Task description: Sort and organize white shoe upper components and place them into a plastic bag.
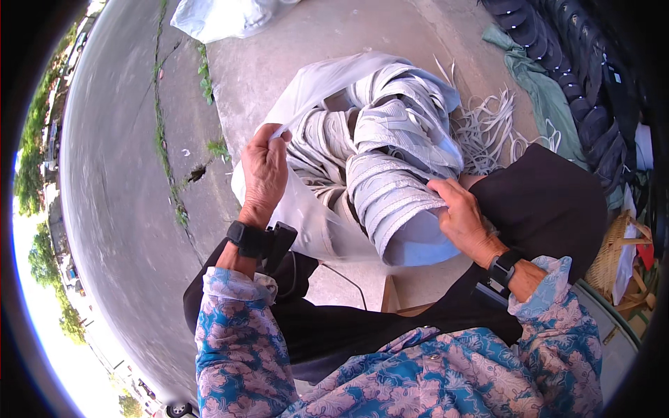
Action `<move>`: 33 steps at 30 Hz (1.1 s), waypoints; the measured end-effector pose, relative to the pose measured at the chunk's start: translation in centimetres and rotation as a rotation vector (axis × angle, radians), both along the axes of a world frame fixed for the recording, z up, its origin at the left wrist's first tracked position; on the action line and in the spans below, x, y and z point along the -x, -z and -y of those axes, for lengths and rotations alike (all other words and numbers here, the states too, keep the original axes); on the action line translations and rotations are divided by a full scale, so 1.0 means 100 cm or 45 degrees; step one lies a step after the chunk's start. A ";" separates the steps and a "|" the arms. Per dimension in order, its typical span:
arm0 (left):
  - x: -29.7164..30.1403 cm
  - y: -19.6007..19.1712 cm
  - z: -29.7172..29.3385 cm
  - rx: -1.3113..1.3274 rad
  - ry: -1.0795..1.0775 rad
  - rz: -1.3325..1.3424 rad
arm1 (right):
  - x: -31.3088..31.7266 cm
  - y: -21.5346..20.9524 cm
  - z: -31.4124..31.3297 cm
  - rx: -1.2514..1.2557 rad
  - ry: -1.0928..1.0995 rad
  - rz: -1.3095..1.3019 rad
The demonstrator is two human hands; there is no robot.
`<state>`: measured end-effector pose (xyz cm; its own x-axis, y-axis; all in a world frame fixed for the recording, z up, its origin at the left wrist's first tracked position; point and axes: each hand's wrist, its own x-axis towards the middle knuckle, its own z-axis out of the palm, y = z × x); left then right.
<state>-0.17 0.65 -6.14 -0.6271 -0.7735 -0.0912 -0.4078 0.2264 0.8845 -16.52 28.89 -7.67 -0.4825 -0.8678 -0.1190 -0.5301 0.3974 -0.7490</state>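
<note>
In front of me a large white translucent plastic bag (306,90) stands with its mouth open. Inside are several curved stacks of pale grey fabric pieces (394,184) with stitched edges, nested into one another; they look like shoe uppers. My left hand (265,167) is closed, pinching the bag's rim on the left side, and the plastic stretches away from it. On the right, my right hand (463,216) is bent against the bag's edge beside the nearest stack. Its fingertips are partly hidden, and it seems to grip the plastic there.
Loose pale strips (488,129) lie heaped right of the bag. Beyond them are a green cloth (547,90) and rows of dark curved pieces (557,52). A second white bag (226,17) lies at the far side. A woven basket (613,247) stands at right.
</note>
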 end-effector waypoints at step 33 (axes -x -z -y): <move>0.068 0.082 -0.039 0.285 0.332 0.284 | -0.021 0.011 0.000 0.068 0.342 0.076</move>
